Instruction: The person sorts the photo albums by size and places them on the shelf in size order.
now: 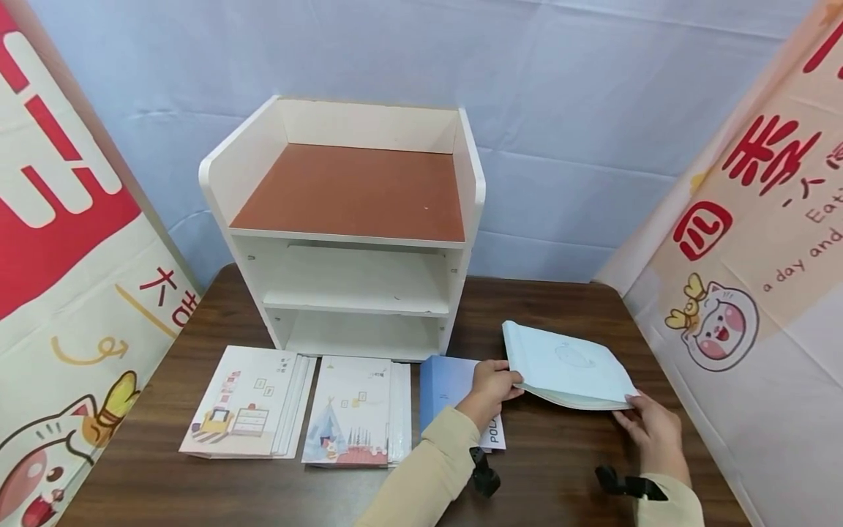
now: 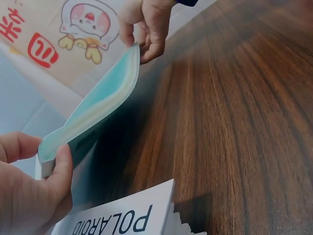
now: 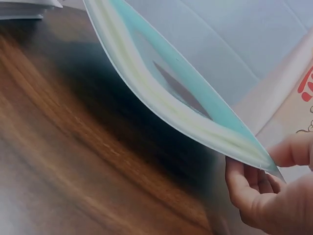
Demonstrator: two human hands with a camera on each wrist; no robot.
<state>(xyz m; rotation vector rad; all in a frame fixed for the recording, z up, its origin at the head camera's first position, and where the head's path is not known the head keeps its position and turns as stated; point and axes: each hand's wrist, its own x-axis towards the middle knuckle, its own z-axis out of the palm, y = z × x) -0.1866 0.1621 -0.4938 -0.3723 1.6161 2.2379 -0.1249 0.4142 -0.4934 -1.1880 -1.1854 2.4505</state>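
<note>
A pale blue book (image 1: 569,364) with a faint line drawing on its cover is held above the table's right side. My left hand (image 1: 492,389) pinches its near left corner between thumb and fingers. On the opposite near corner, my right hand (image 1: 653,432) grips the edge, thumb on top and fingers beneath. The pages (image 3: 161,105) bow between the covers, leaving a gap under the top cover. Beneath my left wrist lies a blue and white book marked POLAROID (image 2: 115,218), partly hidden in the head view by the hand and sleeve.
A white shelf unit (image 1: 369,303) with a brown top panel (image 1: 369,192) stands at the back of the dark wooden table (image 1: 560,476). In front of it lie two stacks of illustrated books, one left (image 1: 240,402) and one centre (image 1: 349,413). Printed cloths hang on both sides.
</note>
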